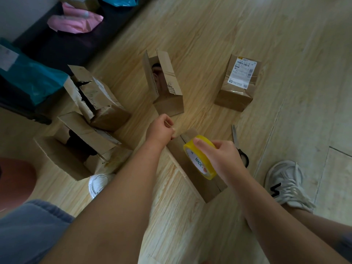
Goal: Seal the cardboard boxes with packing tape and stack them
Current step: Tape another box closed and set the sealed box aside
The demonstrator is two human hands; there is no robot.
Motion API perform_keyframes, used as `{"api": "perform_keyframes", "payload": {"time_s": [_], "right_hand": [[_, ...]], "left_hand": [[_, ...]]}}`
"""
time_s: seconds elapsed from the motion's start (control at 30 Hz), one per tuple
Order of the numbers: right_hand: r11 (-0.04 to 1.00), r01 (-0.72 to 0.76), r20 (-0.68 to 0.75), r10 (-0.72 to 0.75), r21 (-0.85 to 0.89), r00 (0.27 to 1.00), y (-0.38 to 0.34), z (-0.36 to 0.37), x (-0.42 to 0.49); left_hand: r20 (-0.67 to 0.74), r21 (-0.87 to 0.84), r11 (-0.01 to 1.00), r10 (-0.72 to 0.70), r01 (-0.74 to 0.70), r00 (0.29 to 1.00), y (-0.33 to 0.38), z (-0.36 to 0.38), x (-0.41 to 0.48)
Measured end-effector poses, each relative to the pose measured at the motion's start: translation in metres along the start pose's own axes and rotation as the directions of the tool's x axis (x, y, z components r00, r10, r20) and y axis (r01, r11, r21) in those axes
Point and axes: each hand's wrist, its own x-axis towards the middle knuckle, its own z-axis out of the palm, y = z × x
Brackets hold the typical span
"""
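A long flat cardboard box [204, 180] lies on the wooden floor in front of me. My right hand [222, 157] grips a yellow roll of packing tape [200, 159] held over the box's top. My left hand [161, 129] is closed at the box's far end, its fingertips pinched together; whether the tape's free end is between them cannot be made out. An open box [167, 86] stands just beyond. A closed box with a white label [238, 84] sits at the far right. On the left are two torn open boxes, one [99, 100] behind the other [80, 149].
Scissors [240, 147] lie on the floor right of the flat box. My shoes show at the right [285, 183] and lower left [98, 183]. A dark bench [62, 44] at upper left carries pink [76, 21] and teal [28, 79] plastic parcels.
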Motion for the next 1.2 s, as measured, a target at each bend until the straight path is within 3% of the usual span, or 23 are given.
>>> {"api": "perform_keyframes", "payload": {"time_s": [0.2, 0.3, 0.43, 0.53, 0.63, 0.73, 0.83, 1.0, 1.1, 1.2], "right_hand": [[1.000, 0.015, 0.025, -0.015, -0.005, 1.000, 0.005, 0.011, -0.007], [0.999, 0.034, 0.020, -0.034, 0.003, 0.999, 0.007, 0.014, -0.008], [0.998, 0.067, -0.014, -0.067, -0.022, 0.998, 0.012, 0.014, -0.009], [0.994, 0.098, -0.060, -0.100, -0.040, 0.993, 0.017, 0.013, -0.007], [0.995, 0.098, -0.093, -0.097, 0.003, 0.991, 0.018, 0.010, -0.002], [0.995, 0.101, -0.094, -0.101, -0.006, 0.990, 0.019, 0.011, -0.001], [0.996, 0.090, -0.085, -0.089, 0.004, 0.992, 0.018, 0.011, -0.003], [0.999, 0.047, -0.042, -0.047, 0.013, 0.998, 0.014, 0.007, -0.005], [0.995, 0.048, -0.060, -0.054, -0.091, 0.997, 0.006, 0.005, -0.004], [0.950, 0.067, -0.084, -0.097, -0.306, 0.992, 0.003, 0.003, -0.012]], "left_hand": [[0.127, 0.136, 0.982, -0.151, 0.134, 0.980, -0.006, 0.002, 0.004], [0.179, 0.124, 0.969, -0.235, 0.215, 0.955, -0.008, 0.002, 0.006], [0.202, 0.196, 0.953, -0.268, 0.229, 0.942, -0.014, 0.000, 0.006], [0.156, 0.229, 0.955, -0.225, 0.187, 0.962, -0.025, 0.000, 0.002], [0.055, 0.052, 0.995, -0.084, 0.081, 0.995, -0.027, 0.003, -0.005], [0.066, -0.127, 0.992, -0.007, 0.015, 0.998, -0.016, 0.010, -0.020], [0.103, -0.089, 0.996, -0.004, 0.013, 0.995, -0.015, 0.020, -0.030], [0.028, -0.097, 0.995, -0.032, 0.034, 0.999, -0.025, 0.027, -0.031], [0.026, -0.094, 0.994, -0.051, 0.053, 0.998, -0.030, 0.030, -0.035], [-0.006, -0.042, 0.996, -0.077, 0.077, 0.997, -0.041, 0.031, -0.040]]}}
